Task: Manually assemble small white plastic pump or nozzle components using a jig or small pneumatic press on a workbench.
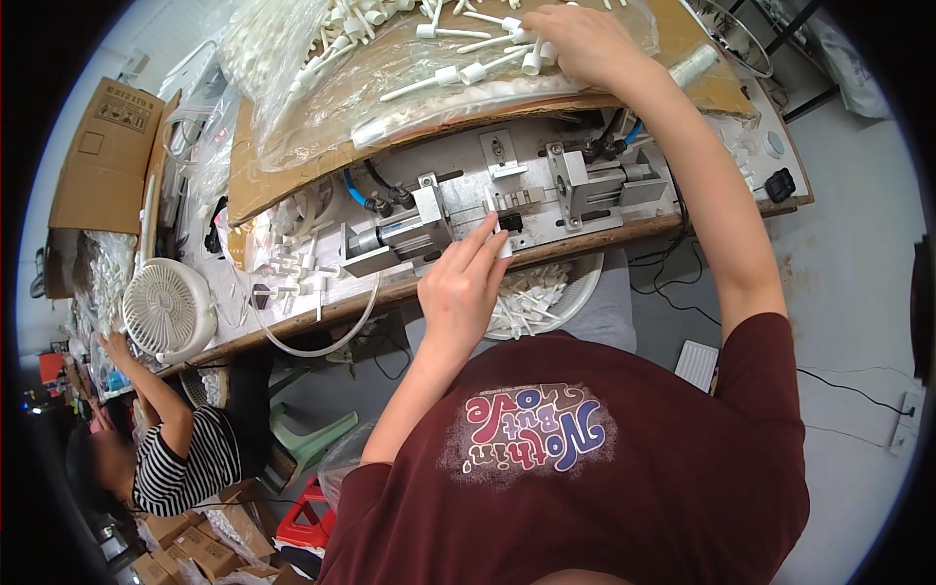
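The left hand (460,285) touches a white plastic piece (504,251) at the clamping fixture (590,188), by the bench edge (624,237); the right hand (585,44) reaches among white stemmed caps (473,73). I cannot tell whether either pinches. Grey floor (853,292) spreads rightward.

A small workshop, shown by a silver metal fixture (575,190) near centre, heaped white plastic pieces (349,23) above, brown cardboard cartons (205,554) lower left.
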The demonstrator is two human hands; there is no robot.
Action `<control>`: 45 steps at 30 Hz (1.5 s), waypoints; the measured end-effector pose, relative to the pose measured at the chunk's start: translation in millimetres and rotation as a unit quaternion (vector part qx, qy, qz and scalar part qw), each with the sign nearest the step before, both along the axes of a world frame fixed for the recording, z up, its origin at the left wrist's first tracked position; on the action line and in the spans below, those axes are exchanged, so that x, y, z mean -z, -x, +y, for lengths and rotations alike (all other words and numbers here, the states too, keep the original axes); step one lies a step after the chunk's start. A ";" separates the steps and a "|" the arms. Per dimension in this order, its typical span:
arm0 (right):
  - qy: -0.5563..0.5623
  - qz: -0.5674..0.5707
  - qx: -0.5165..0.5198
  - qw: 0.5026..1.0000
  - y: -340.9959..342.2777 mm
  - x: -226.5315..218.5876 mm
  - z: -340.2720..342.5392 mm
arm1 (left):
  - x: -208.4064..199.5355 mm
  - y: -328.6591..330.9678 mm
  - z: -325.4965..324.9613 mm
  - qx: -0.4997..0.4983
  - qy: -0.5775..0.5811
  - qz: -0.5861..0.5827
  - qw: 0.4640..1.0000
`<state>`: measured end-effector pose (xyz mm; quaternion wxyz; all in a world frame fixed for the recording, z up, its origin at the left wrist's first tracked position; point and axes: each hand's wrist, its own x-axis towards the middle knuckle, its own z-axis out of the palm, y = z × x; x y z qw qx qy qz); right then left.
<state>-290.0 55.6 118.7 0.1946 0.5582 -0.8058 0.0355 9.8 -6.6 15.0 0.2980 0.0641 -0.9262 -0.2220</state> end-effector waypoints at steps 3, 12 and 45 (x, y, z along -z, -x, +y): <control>-0.060 -0.025 0.051 0.997 9.2 0.8 -14.3 | 11.4 5.6 -0.6 0.011 0.038 0.007 0.999; -0.023 -0.054 0.023 0.998 9.3 0.4 7.8 | 16.8 12.6 8.4 0.005 0.100 -0.027 0.995; 0.231 -0.311 -0.068 0.919 -159.2 54.3 86.5 | -51.4 7.2 4.4 0.096 -0.438 0.060 0.892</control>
